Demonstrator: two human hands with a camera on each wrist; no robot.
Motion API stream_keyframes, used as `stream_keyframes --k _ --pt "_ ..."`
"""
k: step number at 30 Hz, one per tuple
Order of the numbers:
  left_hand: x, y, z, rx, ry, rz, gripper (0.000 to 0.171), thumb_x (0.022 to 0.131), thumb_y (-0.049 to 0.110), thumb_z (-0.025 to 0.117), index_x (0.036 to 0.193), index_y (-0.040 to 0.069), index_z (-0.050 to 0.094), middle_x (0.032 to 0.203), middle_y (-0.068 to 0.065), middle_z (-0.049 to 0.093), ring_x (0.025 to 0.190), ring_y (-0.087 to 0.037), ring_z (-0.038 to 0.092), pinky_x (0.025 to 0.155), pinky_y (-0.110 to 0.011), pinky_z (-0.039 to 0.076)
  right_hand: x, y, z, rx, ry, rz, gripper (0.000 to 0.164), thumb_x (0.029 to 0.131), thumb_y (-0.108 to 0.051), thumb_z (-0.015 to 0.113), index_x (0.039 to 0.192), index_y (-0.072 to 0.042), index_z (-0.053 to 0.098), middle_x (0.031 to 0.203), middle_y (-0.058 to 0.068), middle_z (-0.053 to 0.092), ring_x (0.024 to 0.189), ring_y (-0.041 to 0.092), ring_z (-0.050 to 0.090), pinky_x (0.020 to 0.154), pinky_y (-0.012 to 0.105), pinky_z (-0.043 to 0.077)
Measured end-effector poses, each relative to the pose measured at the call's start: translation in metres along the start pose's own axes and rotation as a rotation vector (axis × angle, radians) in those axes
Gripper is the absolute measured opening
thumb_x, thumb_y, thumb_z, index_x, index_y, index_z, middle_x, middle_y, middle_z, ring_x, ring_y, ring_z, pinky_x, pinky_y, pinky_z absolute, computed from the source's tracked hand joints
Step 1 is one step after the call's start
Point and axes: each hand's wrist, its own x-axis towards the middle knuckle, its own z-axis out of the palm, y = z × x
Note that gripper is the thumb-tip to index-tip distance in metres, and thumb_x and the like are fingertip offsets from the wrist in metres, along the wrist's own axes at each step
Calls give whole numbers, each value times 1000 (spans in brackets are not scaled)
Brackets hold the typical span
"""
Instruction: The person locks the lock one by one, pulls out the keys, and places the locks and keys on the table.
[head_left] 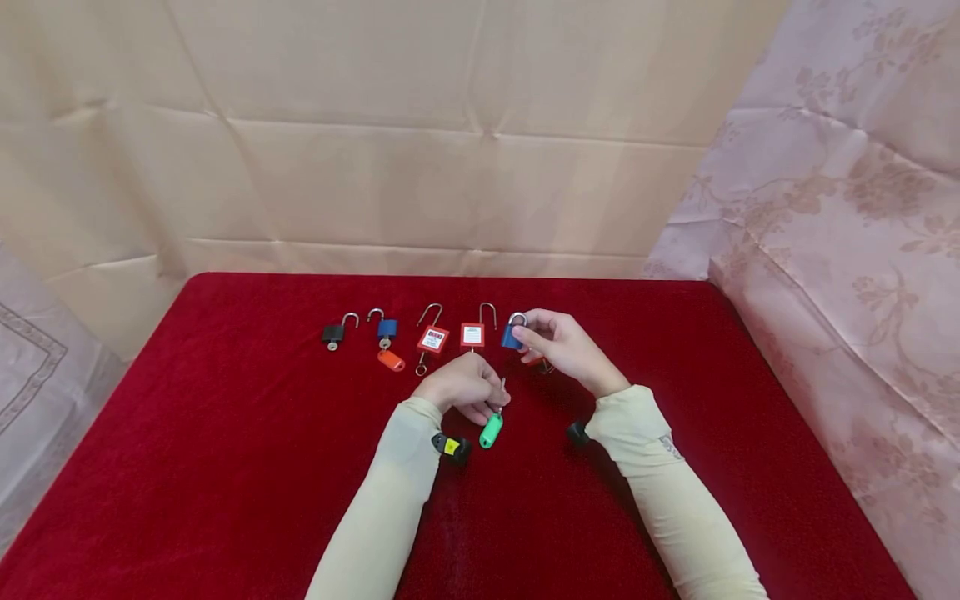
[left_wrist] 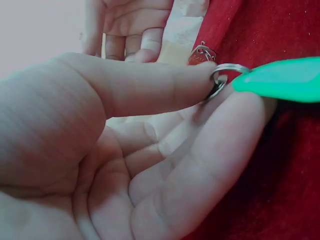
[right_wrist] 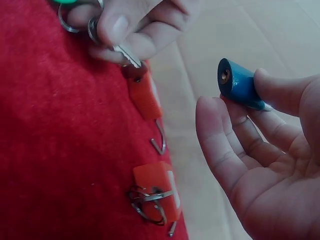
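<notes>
My left hand (head_left: 463,385) pinches a small key (right_wrist: 128,56) between thumb and fingers. From its split ring (left_wrist: 231,67) hangs a green key tag (head_left: 491,431). To the right, my right hand (head_left: 567,346) grips a blue padlock (right_wrist: 242,85) between thumb and fingers. Its shackle (head_left: 517,317) points up in the head view and looks closed. The padlock's keyhole (right_wrist: 225,76) faces the left hand in the right wrist view. The key's toothed blade sticks out past the left fingertips, apart from the padlock.
Left of the hands, on the red cloth (head_left: 262,467), lie a black padlock (head_left: 333,334), a blue padlock with an orange tag (head_left: 391,360), and two red padlocks (head_left: 433,340), all with shackles open. Another red padlock (right_wrist: 156,190) with key rings lies beneath the right hand.
</notes>
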Motion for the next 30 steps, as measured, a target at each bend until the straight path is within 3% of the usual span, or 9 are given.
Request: stream_keyframes --k 5,11,17,24,30 --pt "1 -2 -1 -18 -5 -11 14 82 9 70 86 -4 70 74 -14 69 61 -19 67 57 -33 56 1 4 0 20 -2 5 36 87 -30 67 110 -3 60 93 15 65 79 35 65 72 38 55" --pt "2 -3 1 74 50 -30 13 81 14 73 79 1 72 69 -13 68 55 -16 64 55 -30 55 1 4 0 28 5 19 35 86 -29 67 109 -4 60 92 16 64 76 30 65 71 38 55" --pt "1 -2 3 146 81 -50 11 79 13 74 74 3 72 68 -11 69 54 -17 64 53 -30 55 1 1 0 26 -3 33 34 87 -27 66 111 -3 60 95 18 63 78 33 65 73 39 55" --pt "-5 2 1 180 22 -67 21 78 23 75 75 2 70 66 -13 67 54 -20 65 52 -32 55 1 0 0 27 -8 39 33 89 -24 65 111 -1 59 96 21 63 80 37 64 75 42 54" --pt "-5 3 5 159 -20 -76 14 78 10 74 82 0 65 69 -13 68 55 -21 66 52 -31 55 1 2 2 45 2 30 33 88 -24 66 110 -1 59 93 19 64 76 31 65 71 40 55"
